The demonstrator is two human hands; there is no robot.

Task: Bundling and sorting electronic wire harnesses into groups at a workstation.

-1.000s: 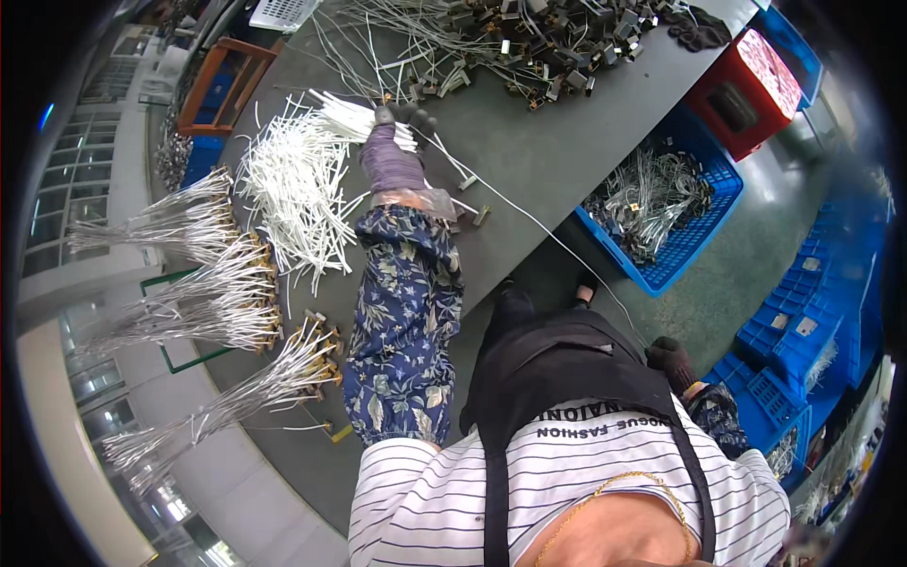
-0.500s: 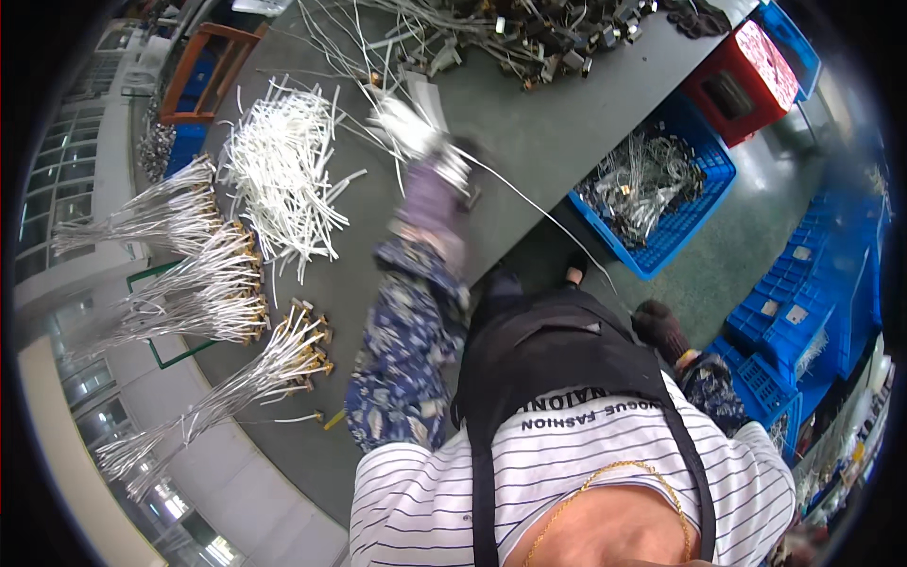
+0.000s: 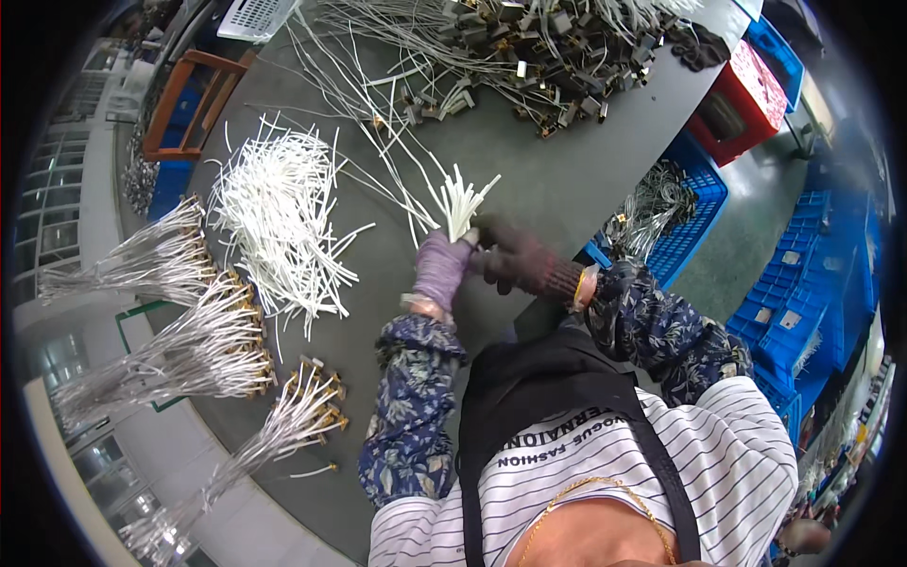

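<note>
My left hand (image 3: 440, 272), in a purple glove, is closed around a bunch of short white tubes (image 3: 460, 200) whose ends fan out above the fist. My right hand (image 3: 515, 260), in a dark brown glove, meets it from the right with its fingers bent against the left thumb; anything they pinch is hidden. Just beyond the left fist, thin white wires (image 3: 397, 184) run back toward a heap of wires with metal connectors (image 3: 539, 57). Left of my hands lies a loose pile of white tubes (image 3: 281, 217) on the grey table (image 3: 557, 170).
Several bundles of white-sleeved wires with brass-coloured ends (image 3: 213, 340) lie along the table's left side. Past the right edge stand a blue crate (image 3: 704, 213) of wires and a red box (image 3: 732, 109). More blue crates (image 3: 789, 293) are stacked farther right. A dark glove (image 3: 699, 47) rests at the far corner.
My right hand has come up from beside my body to meet the left hand. The left hand has drawn nearer to me with the white tubes. The whole view has shifted slightly.
</note>
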